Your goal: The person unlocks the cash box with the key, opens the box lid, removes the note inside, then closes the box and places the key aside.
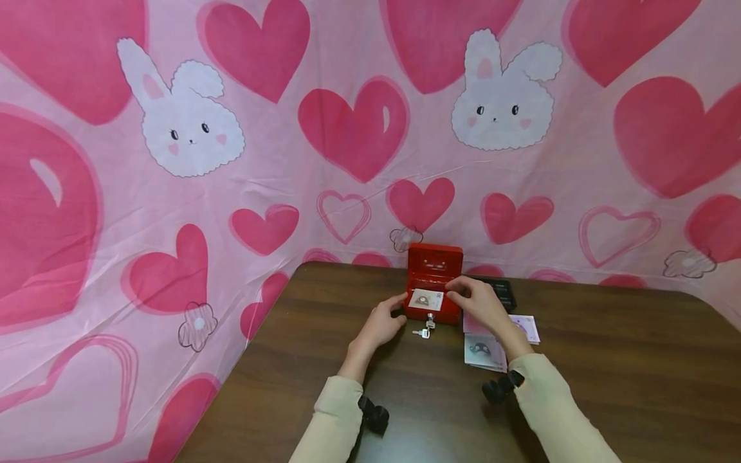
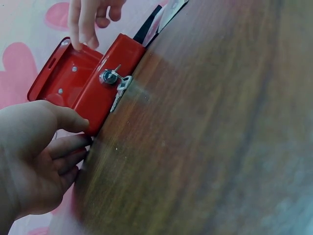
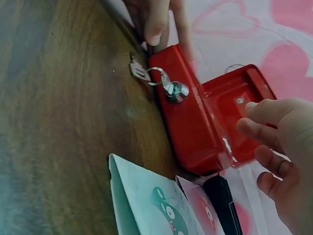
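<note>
A small red cash box (image 1: 448,315) stands at the back of the table with its lid raised. A note with a cartoon print (image 1: 426,300) lies across its top opening. Two keys (image 3: 141,72) hang by a ring from the lock on the front. My left hand (image 1: 382,323) touches the box's left end, thumb at the front corner and the other fingers loosely bent beside it. Over the right side of the box hovers my right hand (image 1: 477,301), its fingers loosely bent with nothing between them in the right wrist view (image 3: 288,152).
Right of the box lie a folded pale green paper (image 1: 485,352) with a cartoon figure, a pink paper (image 3: 203,205) and a lilac one (image 1: 527,326). A black tray (image 1: 505,294) sits behind them. The pink heart-printed cloth (image 1: 353,128) hangs close behind the table.
</note>
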{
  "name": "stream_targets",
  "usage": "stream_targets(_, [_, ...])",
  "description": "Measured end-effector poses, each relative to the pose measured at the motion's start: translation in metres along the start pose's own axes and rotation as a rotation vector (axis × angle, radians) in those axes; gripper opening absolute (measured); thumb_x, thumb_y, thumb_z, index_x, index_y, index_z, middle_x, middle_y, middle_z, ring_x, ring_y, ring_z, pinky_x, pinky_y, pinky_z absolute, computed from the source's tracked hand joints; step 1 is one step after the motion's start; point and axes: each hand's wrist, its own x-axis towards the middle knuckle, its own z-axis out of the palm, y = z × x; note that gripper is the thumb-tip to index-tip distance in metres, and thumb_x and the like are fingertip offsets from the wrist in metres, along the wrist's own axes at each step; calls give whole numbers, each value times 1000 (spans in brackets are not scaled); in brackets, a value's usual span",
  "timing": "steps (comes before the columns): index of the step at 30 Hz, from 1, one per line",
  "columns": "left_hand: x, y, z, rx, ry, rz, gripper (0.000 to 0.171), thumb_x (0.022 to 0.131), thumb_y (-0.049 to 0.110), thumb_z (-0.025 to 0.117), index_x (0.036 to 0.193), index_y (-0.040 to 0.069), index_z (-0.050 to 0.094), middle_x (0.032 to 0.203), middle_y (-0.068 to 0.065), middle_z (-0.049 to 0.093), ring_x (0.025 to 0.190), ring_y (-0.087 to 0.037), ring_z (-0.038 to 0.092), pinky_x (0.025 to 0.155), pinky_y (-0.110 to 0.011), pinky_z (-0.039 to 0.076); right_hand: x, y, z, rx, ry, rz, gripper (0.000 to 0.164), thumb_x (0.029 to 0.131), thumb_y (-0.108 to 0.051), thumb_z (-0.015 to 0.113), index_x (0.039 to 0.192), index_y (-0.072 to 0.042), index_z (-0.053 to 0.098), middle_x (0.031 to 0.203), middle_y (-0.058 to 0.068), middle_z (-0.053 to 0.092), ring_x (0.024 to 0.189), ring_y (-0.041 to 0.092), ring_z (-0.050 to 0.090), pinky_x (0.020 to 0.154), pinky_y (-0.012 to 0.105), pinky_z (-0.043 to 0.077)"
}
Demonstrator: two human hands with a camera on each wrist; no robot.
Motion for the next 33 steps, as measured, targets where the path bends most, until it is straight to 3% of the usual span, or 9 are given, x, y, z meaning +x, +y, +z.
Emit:
stream_targets(9, [0, 1, 1, -4, 5, -13, 53, 97, 13, 58, 149, 17, 48, 143, -13, 57, 136, -29, 50, 113, -54, 37, 17, 4, 6, -53, -99, 10, 26, 94, -20, 65, 117, -8, 69, 117, 16, 69, 104, 32, 60, 97, 55, 51])
stream_targets(15, [-1, 1, 0, -8, 7, -23, 53, 97, 13, 59, 149, 18, 48, 144, -12, 56, 136, -30, 50, 113, -56, 36, 19, 3, 8, -67, -140, 40, 27, 94, -21, 65, 117, -7, 69, 117, 17, 69, 106, 33, 61, 98, 55, 50])
stream_targets(25, [-1, 3, 0, -2, 11, -25, 53, 96, 13, 59, 148, 18, 49, 143, -12, 57, 135, -29, 50, 113, -56, 37, 24, 5, 12, -118, -154, -1, 29, 93, -20, 66, 117, -5, 68, 113, 15, 71, 103, 31, 63, 97, 54, 51])
stream_targets(33, [-2, 3, 0, -4, 12, -22, 52, 97, 12, 59, 148, 17, 49, 143, -13, 57, 135, -29, 51, 113, -55, 37, 25, 5, 16, -150, -173, 51, 28, 93, -23, 66, 116, -7, 69, 112, 14, 71, 105, 30, 56, 97, 53, 49])
